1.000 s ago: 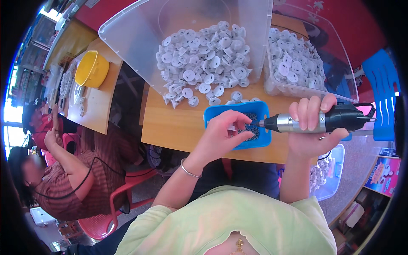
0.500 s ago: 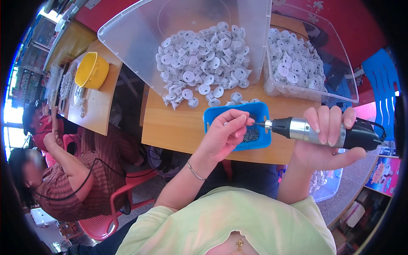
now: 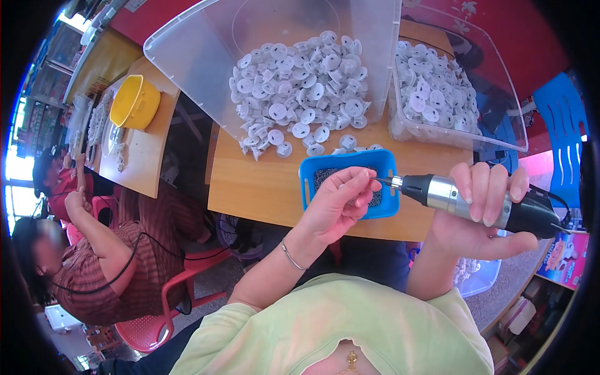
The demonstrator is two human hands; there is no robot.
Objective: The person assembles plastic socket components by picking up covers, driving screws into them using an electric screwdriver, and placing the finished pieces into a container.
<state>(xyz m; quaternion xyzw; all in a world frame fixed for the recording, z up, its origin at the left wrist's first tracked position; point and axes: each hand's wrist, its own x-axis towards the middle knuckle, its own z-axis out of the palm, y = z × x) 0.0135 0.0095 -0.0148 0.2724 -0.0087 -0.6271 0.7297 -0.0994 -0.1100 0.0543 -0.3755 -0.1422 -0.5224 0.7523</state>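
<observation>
My right hand is wrapped round an electric screwdriver, black and silver, held level with its bit toward the left. The thumb stretches out along the lower side. At the tip of the bit, my left hand is closed in a pinch of thumb and fingers; whatever lies between them is too small to make out. Both the pinch and the bit are above a blue plastic basket with many small dark metal pieces, which look like screws. My left hand hides part of the basket.
A tipped clear bin spills white round plastic parts onto the wooden table. A second clear bin at the right holds similar parts. On a table at the left stands a yellow tub. Two people sit at the left.
My left hand has shifted slightly right, and its fingertips now meet the screwdriver's bit. The screwdriver has moved a little to the right and tilted slightly.
</observation>
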